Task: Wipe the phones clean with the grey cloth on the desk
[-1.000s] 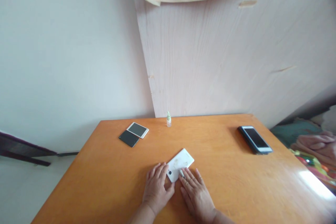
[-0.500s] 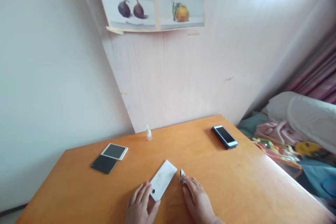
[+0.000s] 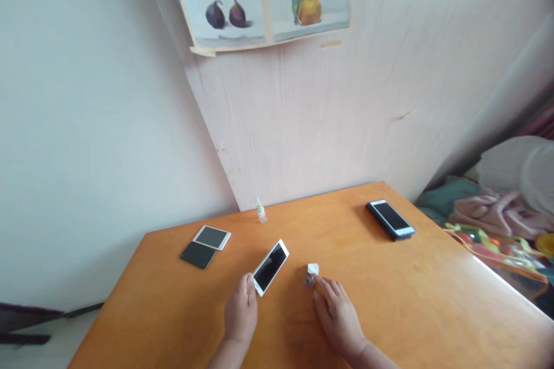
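Note:
My left hand [image 3: 241,308] is closed on the lower left end of a white smartphone [image 3: 270,267]. The phone is tilted above the table, its dark screen facing up. My right hand [image 3: 337,311] rests low over the tabletop to the right, its fingertips closed on a small white-and-grey piece [image 3: 310,274]. That piece is too small to name, and the fingers partly cover it. Between the two hands lies bare wood.
On the orange-brown table [image 3: 173,311], a white phone [image 3: 212,237] overlaps a black one [image 3: 198,255] at left. A small dropper bottle [image 3: 261,211] stands by the wall. At right lies a phone in a dark blue case [image 3: 390,219]. Bedding and bags lie beyond.
My left hand has lifted the white smartphone and flipped it from its white back to its screen. The small piece in my right fingertips now shows a white face. The view has shifted.

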`<state>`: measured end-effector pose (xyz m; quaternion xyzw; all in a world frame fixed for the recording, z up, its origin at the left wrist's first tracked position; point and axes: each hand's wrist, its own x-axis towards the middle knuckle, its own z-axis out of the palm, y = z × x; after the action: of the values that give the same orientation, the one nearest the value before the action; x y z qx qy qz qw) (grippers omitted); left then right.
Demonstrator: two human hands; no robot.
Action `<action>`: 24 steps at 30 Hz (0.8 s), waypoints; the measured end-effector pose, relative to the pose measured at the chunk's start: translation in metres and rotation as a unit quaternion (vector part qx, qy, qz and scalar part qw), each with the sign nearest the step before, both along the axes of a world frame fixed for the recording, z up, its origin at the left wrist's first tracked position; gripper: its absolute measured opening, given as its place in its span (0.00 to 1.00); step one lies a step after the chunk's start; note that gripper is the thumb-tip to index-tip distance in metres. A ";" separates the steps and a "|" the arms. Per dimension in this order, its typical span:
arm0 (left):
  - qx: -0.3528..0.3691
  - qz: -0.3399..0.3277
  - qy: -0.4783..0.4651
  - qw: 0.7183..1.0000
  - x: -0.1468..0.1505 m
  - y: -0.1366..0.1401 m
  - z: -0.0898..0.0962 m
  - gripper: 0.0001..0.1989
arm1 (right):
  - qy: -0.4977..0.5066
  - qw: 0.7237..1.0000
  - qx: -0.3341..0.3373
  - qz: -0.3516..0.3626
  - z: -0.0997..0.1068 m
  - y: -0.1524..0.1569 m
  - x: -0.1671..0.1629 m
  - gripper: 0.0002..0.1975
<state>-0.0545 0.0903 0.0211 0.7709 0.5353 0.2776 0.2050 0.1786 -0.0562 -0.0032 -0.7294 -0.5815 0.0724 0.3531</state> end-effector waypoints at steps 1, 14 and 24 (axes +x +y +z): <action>-0.023 0.021 -0.015 0.999 0.002 0.002 0.005 0.19 | -0.001 1.000 0.001 0.001 0.000 0.001 0.000 0.20; -0.253 -0.083 -0.114 0.957 0.028 -0.021 0.046 0.29 | -0.120 0.979 -0.074 0.146 0.055 -0.006 0.008 0.48; -0.335 -0.168 -0.133 0.917 0.052 -0.037 0.028 0.31 | -0.050 0.991 -0.114 0.048 0.030 -0.032 0.034 0.42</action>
<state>-0.0024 0.0536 0.0489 0.6912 0.4277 0.1434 0.5645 0.2123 -0.0885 0.0270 -0.7389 -0.6206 0.1182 0.2344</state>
